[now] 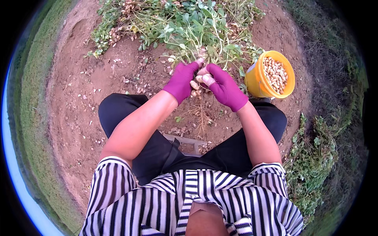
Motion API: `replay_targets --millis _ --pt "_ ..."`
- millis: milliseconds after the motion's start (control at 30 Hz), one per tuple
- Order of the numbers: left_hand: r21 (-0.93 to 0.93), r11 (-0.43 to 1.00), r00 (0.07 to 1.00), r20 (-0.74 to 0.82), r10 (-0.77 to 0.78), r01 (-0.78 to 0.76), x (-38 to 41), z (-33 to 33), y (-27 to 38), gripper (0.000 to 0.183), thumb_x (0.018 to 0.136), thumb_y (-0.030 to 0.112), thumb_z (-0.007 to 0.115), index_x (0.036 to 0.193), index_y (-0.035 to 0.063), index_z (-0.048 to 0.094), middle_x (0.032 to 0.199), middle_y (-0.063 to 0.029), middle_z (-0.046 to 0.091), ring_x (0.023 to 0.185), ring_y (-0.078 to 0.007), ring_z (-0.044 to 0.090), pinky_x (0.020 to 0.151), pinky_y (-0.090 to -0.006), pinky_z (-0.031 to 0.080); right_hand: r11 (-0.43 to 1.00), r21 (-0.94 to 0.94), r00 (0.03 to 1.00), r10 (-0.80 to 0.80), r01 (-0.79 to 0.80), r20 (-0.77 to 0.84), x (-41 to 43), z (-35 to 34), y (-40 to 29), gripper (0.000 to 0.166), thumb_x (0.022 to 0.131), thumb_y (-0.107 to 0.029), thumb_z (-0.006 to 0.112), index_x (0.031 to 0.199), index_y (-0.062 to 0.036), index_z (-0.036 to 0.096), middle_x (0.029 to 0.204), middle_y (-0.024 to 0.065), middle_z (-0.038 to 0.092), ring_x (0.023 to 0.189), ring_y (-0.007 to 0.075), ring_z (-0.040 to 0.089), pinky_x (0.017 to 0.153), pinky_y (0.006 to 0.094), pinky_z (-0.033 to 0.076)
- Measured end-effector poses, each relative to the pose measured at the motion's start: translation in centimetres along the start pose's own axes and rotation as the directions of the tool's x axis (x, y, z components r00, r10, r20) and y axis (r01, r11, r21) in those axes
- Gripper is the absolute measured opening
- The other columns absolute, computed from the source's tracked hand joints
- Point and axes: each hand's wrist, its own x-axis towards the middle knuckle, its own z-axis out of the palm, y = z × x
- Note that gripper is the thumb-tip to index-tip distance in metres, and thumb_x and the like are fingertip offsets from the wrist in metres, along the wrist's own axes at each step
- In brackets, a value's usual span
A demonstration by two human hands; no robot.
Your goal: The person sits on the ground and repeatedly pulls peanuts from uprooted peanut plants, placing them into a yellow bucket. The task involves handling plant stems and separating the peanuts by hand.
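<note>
Both my hands wear purple fingerless gloves and meet at the base of an uprooted peanut plant [203,44], whose leafy stems point away from me. My left hand [184,79] holds the plant near its root crown. Several peanut pods [194,85] hang between the hands, with thin roots [201,118] trailing below. My right hand [226,85] has its thumb and fingers closed on a pod [207,79] beside the stems. A yellow plastic bucket [260,76] full of picked peanuts [275,75] stands tilted to the right of my right hand.
A heap of peanut plants with pods [124,17] lies ahead on brown soil [76,97]. More leafy plants [313,162] are piled at the right. Between my legs is part of a grey frame [186,140]. Grass [38,88] borders the soil at the left.
</note>
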Motion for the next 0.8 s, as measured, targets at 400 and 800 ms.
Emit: replay_targets --millis 400,800 --pt "0.134 0.904 0.816 -0.392 0.424 -0.405 4.1 -4.3 2.4 0.028 0.079 0.016 0.064 0.095 0.0004 0.048 0.084 -0.0107 0.060 0.069 -0.0186 0.061 0.053 -0.0323 0.052 0.998 0.060 0.934 0.049 -0.029 -0.355 -1.8 -4.6 -2.9 0.022 0.092 -0.022 0.048 0.099 -0.0030 0.056 0.086 0.0026 0.058 0.077 0.0091 0.055 0.068 0.0224 0.047" --pt "-0.167 0.943 0.957 -0.010 0.291 -0.289 1.6 -1.0 2.9 0.029 0.082 0.014 0.060 0.105 -0.0039 0.059 0.096 -0.0121 0.064 0.083 -0.0186 0.063 0.071 -0.0290 0.052 0.203 -0.506 0.514 -0.014 -0.838 -0.858 -5.5 -25.9 6.1 0.051 0.082 -0.040 0.056 0.117 -0.0046 0.051 0.125 0.0247 0.044 0.108 0.0379 0.050 0.090 0.0435 0.041"
